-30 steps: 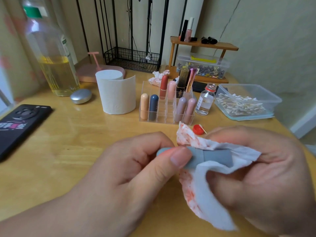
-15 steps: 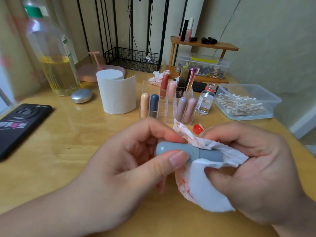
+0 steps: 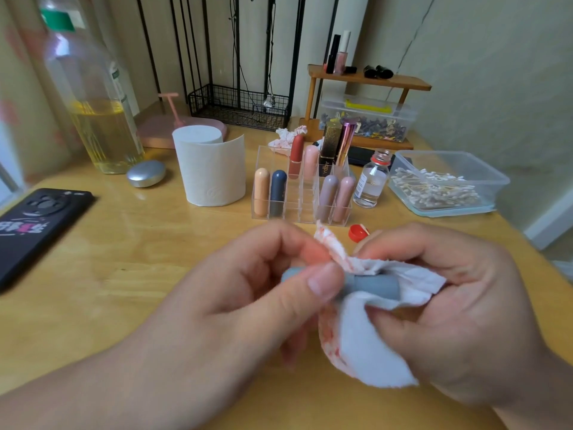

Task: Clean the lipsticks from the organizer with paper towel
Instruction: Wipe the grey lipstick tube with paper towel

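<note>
Two hands share one grey lipstick [image 3: 372, 283].
Left hand [image 3: 248, 299] pinches its left end; right hand [image 3: 449, 305] clasps the stained paper towel [image 3: 366, 342] round it.

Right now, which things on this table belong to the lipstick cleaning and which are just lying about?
Job: grey lipstick, pinched by the left hand; stained paper towel, held by the right hand; clear organizer with its lipsticks; paper roll.
Lying about: phone, bottle of yellow liquid, silver case, small glass bottle, red cap, cotton swab box.
</note>
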Tool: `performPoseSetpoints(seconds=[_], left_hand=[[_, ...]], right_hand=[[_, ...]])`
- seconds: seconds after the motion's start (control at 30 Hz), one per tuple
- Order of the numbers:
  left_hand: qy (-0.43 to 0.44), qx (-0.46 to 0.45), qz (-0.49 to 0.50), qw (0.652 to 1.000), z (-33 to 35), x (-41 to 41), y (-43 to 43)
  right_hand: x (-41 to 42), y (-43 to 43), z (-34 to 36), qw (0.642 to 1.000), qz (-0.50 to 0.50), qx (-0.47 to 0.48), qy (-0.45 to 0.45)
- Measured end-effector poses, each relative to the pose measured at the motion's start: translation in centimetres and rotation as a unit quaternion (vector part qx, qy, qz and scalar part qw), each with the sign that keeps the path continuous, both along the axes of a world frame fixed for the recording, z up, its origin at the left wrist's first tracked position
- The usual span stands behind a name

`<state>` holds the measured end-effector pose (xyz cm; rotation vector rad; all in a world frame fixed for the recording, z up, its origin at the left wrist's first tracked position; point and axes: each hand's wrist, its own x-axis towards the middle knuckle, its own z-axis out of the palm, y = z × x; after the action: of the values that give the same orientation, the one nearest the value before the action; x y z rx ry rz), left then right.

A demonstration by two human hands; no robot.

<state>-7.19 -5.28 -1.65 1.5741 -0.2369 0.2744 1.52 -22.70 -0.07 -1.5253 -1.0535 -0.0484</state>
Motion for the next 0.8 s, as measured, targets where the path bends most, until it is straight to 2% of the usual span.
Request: performPoseSetpoints(seconds=[0.07, 0.2, 0.3, 0.37, 0.53, 0.67, 0.73, 0.8], left_hand=[[-0.045, -0.001, -0.020, 0.999, -0.2, 0.1, 0.1], [-0.072, 0.083, -0.015, 0.994, -0.2, 0.3, 0.8], [-0.053, 0.131, 0.021, 0.990, -0.4, 0.5, 0.7], [-0.012, 0.125, 0.036, 0.991, -0.7, 0.6, 0.7], [0.090, -0.005, -0.008, 0.996, -1.0, 1.1, 0.6], [0.092, -0.105, -0.044, 0.989, -1.1, 1.8, 0.6], [0.078, -0.174, -0.031, 0.981, -0.9, 2.3, 1.0], [0.039, -0.214, -0.006, 0.976, -0.9, 3.0, 1.6]], right_hand=[[0.1, -0.1, 0.0, 1.000, 0.006, 0.020, 0.024], [0.0, -0.1, 0.0, 0.998, 0.030, 0.018, 0.051], [0.1, -0.3, 0.0, 0.999, 0.015, -0.010, 0.029], [0.3, -0.4, 0.0, 1.000, 0.012, -0.024, 0.013], [0.5, -0.5, 0.0, 0.999, 0.033, -0.017, -0.004], [1.1, -0.8, 0.6, 0.995, 0.045, 0.065, 0.054], [2.0, -1.3, 1.1, 0.995, 0.022, 0.069, 0.068], [2.5, -1.6, 1.8, 0.992, 0.042, 0.061, 0.105]])
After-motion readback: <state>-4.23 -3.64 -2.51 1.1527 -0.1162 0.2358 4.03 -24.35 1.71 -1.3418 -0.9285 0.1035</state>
